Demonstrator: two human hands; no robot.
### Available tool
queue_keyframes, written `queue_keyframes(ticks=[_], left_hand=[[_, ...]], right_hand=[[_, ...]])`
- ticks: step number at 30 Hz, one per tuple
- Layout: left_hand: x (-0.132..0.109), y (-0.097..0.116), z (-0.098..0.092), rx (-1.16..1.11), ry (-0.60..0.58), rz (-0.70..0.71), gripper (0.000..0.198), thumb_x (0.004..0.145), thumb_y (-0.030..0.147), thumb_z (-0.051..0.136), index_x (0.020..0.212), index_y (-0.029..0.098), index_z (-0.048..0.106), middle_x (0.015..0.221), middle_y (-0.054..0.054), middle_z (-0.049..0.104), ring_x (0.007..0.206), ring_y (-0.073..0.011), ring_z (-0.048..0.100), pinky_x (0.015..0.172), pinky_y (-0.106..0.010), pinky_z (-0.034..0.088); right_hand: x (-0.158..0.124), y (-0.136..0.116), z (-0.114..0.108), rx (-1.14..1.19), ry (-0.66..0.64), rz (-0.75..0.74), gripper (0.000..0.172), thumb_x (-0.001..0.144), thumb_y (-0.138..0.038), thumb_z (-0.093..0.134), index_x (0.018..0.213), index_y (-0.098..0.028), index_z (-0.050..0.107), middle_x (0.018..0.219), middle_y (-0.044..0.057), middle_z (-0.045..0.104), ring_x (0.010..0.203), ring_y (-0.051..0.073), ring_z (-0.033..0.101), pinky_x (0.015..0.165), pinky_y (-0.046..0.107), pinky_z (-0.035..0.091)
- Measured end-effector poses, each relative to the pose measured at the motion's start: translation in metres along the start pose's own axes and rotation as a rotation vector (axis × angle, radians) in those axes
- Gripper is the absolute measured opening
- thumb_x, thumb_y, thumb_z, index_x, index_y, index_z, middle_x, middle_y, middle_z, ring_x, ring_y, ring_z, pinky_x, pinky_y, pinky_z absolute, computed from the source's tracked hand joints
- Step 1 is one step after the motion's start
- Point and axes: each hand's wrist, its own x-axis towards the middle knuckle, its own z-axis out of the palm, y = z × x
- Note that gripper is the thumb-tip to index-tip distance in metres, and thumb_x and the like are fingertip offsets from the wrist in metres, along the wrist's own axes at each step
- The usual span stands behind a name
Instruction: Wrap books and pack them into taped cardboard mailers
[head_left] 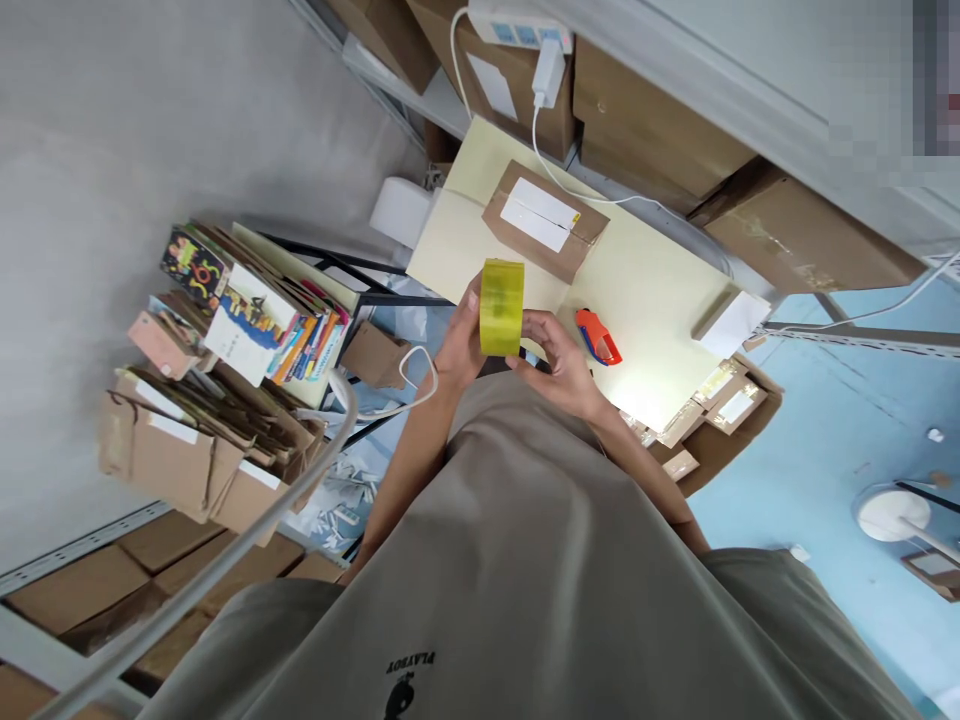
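A yellow roll of packing tape (pixel 501 306) stands on edge between both my hands, just above the near edge of a pale yellow table (pixel 645 300). My left hand (pixel 461 345) grips its left side with fingers curled round it. My right hand (pixel 556 362) is closed on the roll's right lower side, fingers pinched at the tape. A red and blue tape dispenser (pixel 598 337) lies on the table just right of my right hand. A taped brown cardboard parcel (pixel 544 218) with a white label rests farther back on the table.
A stack of books and paper-bagged bundles (pixel 225 330) sits at the left. Cardboard boxes (pixel 652 120) fill shelves behind the table, with a power strip (pixel 517 25) and white cable above. A box of small parcels (pixel 720 410) stands right of the table. The floor at right is blue.
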Motion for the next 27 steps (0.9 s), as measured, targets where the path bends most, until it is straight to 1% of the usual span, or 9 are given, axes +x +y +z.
queue_keyframes(ticks=[4, 8, 12, 14, 17, 19, 21, 24, 27], left_hand=[[-0.002, 0.011, -0.007, 0.006, -0.07, -0.018, 0.084, 0.091, 0.102, 0.067, 0.141, 0.036, 0.078, 0.13, -0.007, 0.086, 0.145, -0.0351, 0.074, 0.112, -0.053, 0.067], [-0.005, 0.019, -0.01, -0.022, -0.065, 0.018, 0.089, 0.087, 0.093, 0.079, 0.153, 0.033, 0.071, 0.149, -0.007, 0.08, 0.148, -0.0384, 0.071, 0.115, -0.054, 0.065], [-0.011, 0.022, -0.019, 0.064, -0.029, 0.136, 0.102, 0.074, 0.091, 0.091, 0.158, 0.037, 0.068, 0.169, -0.008, 0.067, 0.157, -0.0419, 0.065, 0.12, -0.054, 0.063], [-0.018, 0.021, -0.023, 0.134, 0.037, 0.184, 0.1, 0.074, 0.091, 0.092, 0.156, 0.038, 0.07, 0.168, -0.009, 0.068, 0.159, -0.0431, 0.063, 0.12, -0.056, 0.063], [-0.034, 0.017, -0.025, 0.161, 0.155, 0.194, 0.093, 0.082, 0.094, 0.083, 0.154, 0.038, 0.072, 0.157, -0.01, 0.073, 0.157, -0.0389, 0.065, 0.12, -0.054, 0.064], [-0.047, 0.015, -0.023, 0.11, 0.176, 0.158, 0.092, 0.082, 0.096, 0.081, 0.151, 0.036, 0.074, 0.144, -0.011, 0.079, 0.152, -0.0366, 0.069, 0.118, -0.05, 0.066], [-0.058, 0.013, -0.022, 0.021, 0.148, 0.11, 0.092, 0.079, 0.093, 0.086, 0.147, 0.033, 0.075, 0.135, -0.011, 0.082, 0.146, -0.0375, 0.073, 0.115, -0.049, 0.068], [-0.07, 0.01, -0.026, -0.081, 0.105, 0.089, 0.101, 0.069, 0.086, 0.098, 0.151, 0.032, 0.072, 0.146, -0.012, 0.079, 0.148, -0.0408, 0.072, 0.114, -0.05, 0.069], [-0.08, 0.005, -0.034, -0.048, 0.141, 0.122, 0.114, 0.059, 0.087, 0.103, 0.155, 0.035, 0.07, 0.157, -0.012, 0.074, 0.155, -0.0437, 0.067, 0.114, -0.052, 0.068]], right_hand=[[-0.005, 0.005, 0.001, -0.059, 0.018, -0.005, 0.048, 0.091, -0.055, 0.093, 0.13, -0.039, 0.07, 0.133, 0.0, 0.081, 0.132, 0.031, 0.075, 0.128, 0.055, 0.06], [-0.005, 0.005, 0.003, -0.13, 0.04, -0.016, 0.041, 0.094, -0.046, 0.088, 0.128, -0.035, 0.07, 0.132, 0.002, 0.081, 0.132, 0.03, 0.074, 0.128, 0.055, 0.058], [-0.001, -0.002, 0.012, -0.056, 0.017, -0.015, 0.045, 0.092, -0.059, 0.092, 0.123, -0.036, 0.069, 0.127, 0.001, 0.082, 0.125, 0.029, 0.075, 0.121, 0.051, 0.061], [0.001, -0.004, 0.017, -0.018, -0.001, 0.031, 0.046, 0.092, -0.068, 0.091, 0.121, -0.038, 0.07, 0.124, 0.0, 0.082, 0.123, 0.029, 0.075, 0.117, 0.05, 0.063], [0.001, -0.004, 0.018, -0.049, -0.042, 0.087, 0.047, 0.09, -0.072, 0.091, 0.117, -0.039, 0.073, 0.118, 0.002, 0.081, 0.123, 0.033, 0.074, 0.113, 0.052, 0.065], [0.0, -0.002, 0.015, -0.085, -0.093, 0.093, 0.045, 0.088, -0.067, 0.095, 0.116, -0.039, 0.075, 0.12, 0.003, 0.081, 0.126, 0.035, 0.073, 0.116, 0.055, 0.063], [-0.001, -0.002, 0.011, -0.114, -0.159, 0.094, 0.045, 0.085, -0.062, 0.099, 0.116, -0.039, 0.076, 0.125, 0.002, 0.081, 0.13, 0.036, 0.072, 0.122, 0.057, 0.059], [-0.004, -0.005, 0.012, -0.135, -0.24, 0.11, 0.047, 0.081, -0.057, 0.103, 0.116, -0.038, 0.077, 0.126, 0.002, 0.081, 0.133, 0.037, 0.071, 0.125, 0.058, 0.057], [-0.008, -0.01, 0.025, -0.104, -0.273, 0.126, 0.05, 0.082, -0.06, 0.102, 0.117, -0.038, 0.076, 0.124, 0.002, 0.082, 0.129, 0.036, 0.074, 0.12, 0.055, 0.061]])
